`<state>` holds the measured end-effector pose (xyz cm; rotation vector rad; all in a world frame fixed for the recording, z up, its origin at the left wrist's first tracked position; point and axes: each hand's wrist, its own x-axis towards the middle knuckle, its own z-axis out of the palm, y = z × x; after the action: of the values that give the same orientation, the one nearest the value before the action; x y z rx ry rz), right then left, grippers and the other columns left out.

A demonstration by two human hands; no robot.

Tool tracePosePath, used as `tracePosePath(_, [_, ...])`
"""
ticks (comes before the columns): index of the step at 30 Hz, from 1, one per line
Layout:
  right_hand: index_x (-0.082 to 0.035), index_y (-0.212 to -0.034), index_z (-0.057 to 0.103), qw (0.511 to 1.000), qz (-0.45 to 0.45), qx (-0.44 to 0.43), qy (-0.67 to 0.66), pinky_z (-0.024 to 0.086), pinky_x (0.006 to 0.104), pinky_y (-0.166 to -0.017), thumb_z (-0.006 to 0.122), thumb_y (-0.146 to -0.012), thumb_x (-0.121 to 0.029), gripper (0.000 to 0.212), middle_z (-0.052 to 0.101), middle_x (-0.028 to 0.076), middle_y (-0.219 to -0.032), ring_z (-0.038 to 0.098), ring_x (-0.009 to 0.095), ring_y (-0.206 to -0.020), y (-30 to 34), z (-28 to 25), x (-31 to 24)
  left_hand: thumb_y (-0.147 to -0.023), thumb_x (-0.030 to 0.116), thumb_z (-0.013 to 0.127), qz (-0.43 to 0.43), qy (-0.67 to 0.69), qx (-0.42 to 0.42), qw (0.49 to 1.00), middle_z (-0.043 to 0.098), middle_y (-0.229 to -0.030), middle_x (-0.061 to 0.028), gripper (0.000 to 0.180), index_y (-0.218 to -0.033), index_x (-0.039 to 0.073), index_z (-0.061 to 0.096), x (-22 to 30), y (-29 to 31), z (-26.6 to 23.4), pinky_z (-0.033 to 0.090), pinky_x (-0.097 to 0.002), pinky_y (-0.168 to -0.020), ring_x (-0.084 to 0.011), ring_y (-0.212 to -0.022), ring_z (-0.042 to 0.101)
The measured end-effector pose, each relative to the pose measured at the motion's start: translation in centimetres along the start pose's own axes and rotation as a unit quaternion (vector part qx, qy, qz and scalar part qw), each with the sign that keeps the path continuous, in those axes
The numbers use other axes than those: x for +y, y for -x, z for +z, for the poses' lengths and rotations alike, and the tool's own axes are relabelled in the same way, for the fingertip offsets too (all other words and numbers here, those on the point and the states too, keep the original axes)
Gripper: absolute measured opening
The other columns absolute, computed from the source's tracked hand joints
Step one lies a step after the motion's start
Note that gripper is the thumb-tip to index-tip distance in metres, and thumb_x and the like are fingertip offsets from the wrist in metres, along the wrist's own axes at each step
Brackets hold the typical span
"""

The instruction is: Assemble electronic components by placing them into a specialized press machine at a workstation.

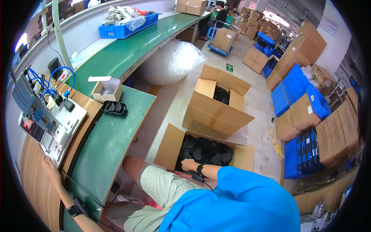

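My left hand lies on the wooden tabletop, fingers stretched out against the front edge of a white base plate. On that plate stands a small bench machine with blue air hoses and a red display. To the right, my right hand reaches down into an open cardboard box of black plastic parts. Its fingers are curled among the parts at the near left, and what they hold is hidden. A black wristband with a cable circles that wrist.
A black tray and a small open carton sit on the green bench. Beyond the parts box stands a taller open carton. Blue crates and cartons line the right side. A person sits far off.
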<state>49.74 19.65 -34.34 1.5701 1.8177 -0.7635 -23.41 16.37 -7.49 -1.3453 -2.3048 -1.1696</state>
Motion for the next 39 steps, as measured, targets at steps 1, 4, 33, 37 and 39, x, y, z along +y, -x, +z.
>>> tracePosePath(1, [-0.006, -0.114, 0.076, 0.991, -0.035, 0.101, -0.087, 0.058, 0.0506, -0.09, 0.058, -0.095, -0.025, 0.033, 0.074, 0.02, -0.117, 0.072, 0.04, -0.107, 0.6, -0.8, 0.2, -0.109, 0.032, 0.047, -0.004, 0.001, -0.004, 1.0, 0.053, -0.144, -0.0246, 0.047, -0.142, -0.002, 0.053, 1.1, -0.4, 1.0, 0.036, -0.044, -0.114, -0.0374, -0.134, 0.051])
tracePosePath(4, [-0.001, -0.104, 0.074, 0.931, -0.12, 0.264, -0.22, 0.057, 0.0498, -0.085, 0.053, -0.101, -0.032, 0.038, 0.072, 0.028, -0.104, 0.071, 0.044, -0.1, 3.6, -4.8, -2.2, -0.109, 0.032, 0.047, 0.003, 0.009, 0.0, 1.0, 0.053, -0.145, -0.0238, 0.047, -0.142, -0.001, 0.053, 2.0, -0.1, 0.9, 0.035, -0.0446, -0.115, -0.0384, -0.135, 0.05])
tracePosePath(33, [-0.008, -0.09, 0.076, 0.781, -0.527, 0.336, -0.004, 0.052, 0.0476, -0.093, 0.069, -0.085, -0.025, 0.019, 0.073, 0.015, -0.085, 0.069, 0.035, -0.09, 17.2, -9.6, -23.5, -0.093, 0.041, 0.064, -0.052, 0.002, 0.02, 0.998, 0.053, -0.145, -0.0205, 0.063, -0.142, 0.004, 0.052, 12.0, 3.5, -2.6, 0.035, -0.0503, -0.115, -0.0389, -0.138, 0.047])
tracePosePath(37, [-0.008, -0.089, 0.076, 0.796, -0.516, 0.318, -0.005, 0.052, 0.0473, -0.092, 0.069, -0.085, -0.025, 0.019, 0.073, 0.016, -0.085, 0.069, 0.035, -0.09, 16.6, -9.5, -23.1, -0.095, 0.041, 0.062, -0.049, -0.012, 0.002, 0.999, 0.052, -0.146, -0.0204, 0.063, -0.147, 0.007, 0.05, 12.4, 3.5, -2.8, 0.034, -0.0498, -0.116, -0.0382, -0.138, 0.046])
tracePosePath(39, [-0.006, -0.088, 0.075, 0.791, -0.523, 0.318, -0.001, 0.053, 0.0475, -0.09, 0.069, -0.085, -0.025, 0.02, 0.073, 0.016, -0.086, 0.069, 0.035, -0.09, 17.3, -9.5, -23.7, -0.096, 0.041, 0.061, -0.048, -0.019, 0.003, 0.999, 0.052, -0.146, -0.0203, 0.062, -0.147, 0.008, 0.05, 12.0, 3.6, -3.0, 0.034, -0.0498, -0.116, -0.0382, -0.139, 0.046])
